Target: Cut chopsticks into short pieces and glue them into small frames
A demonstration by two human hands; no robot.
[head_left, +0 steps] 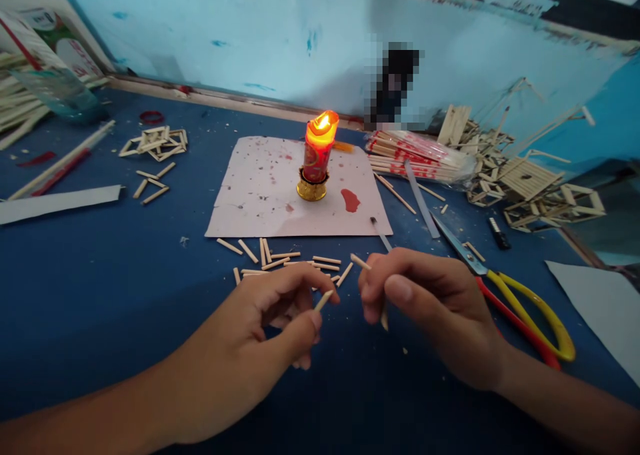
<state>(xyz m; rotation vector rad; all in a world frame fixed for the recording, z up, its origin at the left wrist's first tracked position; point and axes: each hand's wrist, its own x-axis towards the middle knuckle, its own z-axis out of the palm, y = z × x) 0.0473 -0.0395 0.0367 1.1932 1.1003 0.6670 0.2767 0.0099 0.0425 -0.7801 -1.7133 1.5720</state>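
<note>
My left hand (285, 322) pinches a short wooden stick (324, 300) between thumb and fingers, its slanted end pointing up. Opposite it, my right hand (425, 302) is curled round another short wooden stick (360, 262); a pointed wooden tip also shows below those fingers. A translucent rod with a dark tip (383, 235) runs behind the right hand, and I cannot tell whether it is held or lying there. Several cut stick pieces (280, 264) lie just beyond both hands. Past them a lit red candle (318, 155) stands in a gold holder (312, 187) on a spotted white sheet (250, 202).
Scissors with red and yellow handles (530, 315) lie beside my right hand. Behind them are a translucent stick (421, 198), a packet of sticks (420, 156) and stick-built frames (530, 175). Small stick shapes (157, 143), a paper strip (60, 203) and a plastic cup (65, 95) are at left.
</note>
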